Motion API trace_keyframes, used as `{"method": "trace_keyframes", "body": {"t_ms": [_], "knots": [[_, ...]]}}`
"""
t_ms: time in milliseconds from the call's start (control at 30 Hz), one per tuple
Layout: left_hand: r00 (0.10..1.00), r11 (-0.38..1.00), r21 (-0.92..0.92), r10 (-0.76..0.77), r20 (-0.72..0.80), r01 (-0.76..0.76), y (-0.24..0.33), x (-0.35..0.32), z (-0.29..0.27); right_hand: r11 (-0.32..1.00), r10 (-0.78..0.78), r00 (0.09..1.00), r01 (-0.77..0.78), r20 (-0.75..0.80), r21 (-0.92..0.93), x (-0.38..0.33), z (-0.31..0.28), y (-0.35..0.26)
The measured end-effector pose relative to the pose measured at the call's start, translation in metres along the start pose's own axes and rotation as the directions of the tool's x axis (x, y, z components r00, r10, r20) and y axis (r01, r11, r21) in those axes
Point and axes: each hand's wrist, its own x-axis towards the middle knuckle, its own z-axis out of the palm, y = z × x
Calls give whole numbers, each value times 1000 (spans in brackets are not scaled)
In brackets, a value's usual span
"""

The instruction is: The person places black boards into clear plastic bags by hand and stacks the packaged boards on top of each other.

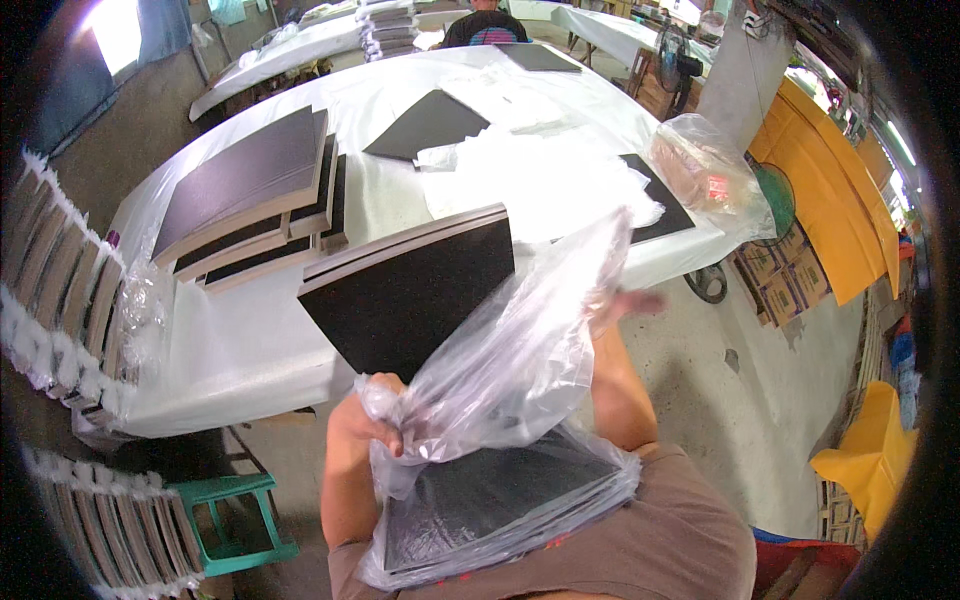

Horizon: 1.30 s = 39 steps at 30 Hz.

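Workroom: white film-covered table curved by the lens, grey concrete floor.
Clear plastic bag: crumpled, spread between the hands above the lap; thin, limp and glossy, likely almost weightless, slippery and easily torn (static cling seems probable too); best taken by a gathered fold at its edge.
Bagged black panels: lying on the brown-clothed lap under wrinkled film; whether that is the same bag, I cannot tell. Probably stiff and weighty together, better supported at opposite edges.
Left hand: fingers curled closed around a bunch of the bag.
Right hand: blurred, partly behind the bag, fingers looking outstretched; whether it grips anything, I cannot tell.
Tilted black panels: near table edge, flat dark face, pale layered sides.
Left panel stack: slabs lying askew, square-cornered.
White sheets: soft-looking, loosely heaped.
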Motion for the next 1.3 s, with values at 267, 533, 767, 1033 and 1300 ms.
{"method": "trace_keyframes", "body": {"t_ms": [267,533,767,1033,1300], "knots": [[881,998,37,63,-468,-51,14,-25,4,718,346,931,-344,-119,-605,33,77,15],[971,983,94,-137,-196,158,21,-26,-7,961,92,795,85,-599,261,50,65,14],[290,890,395,449,-845,-226,12,-33,-20,530,784,620,-680,-12,-507,-16,24,38],[918,885,308,-389,77,349,10,-16,-7,866,-432,346,-98,-833,-491,45,86,1],[836,433,743,-47,-547,510,69,-7,-24,685,283,806,-549,-519,-479,21,55,-18]]}}
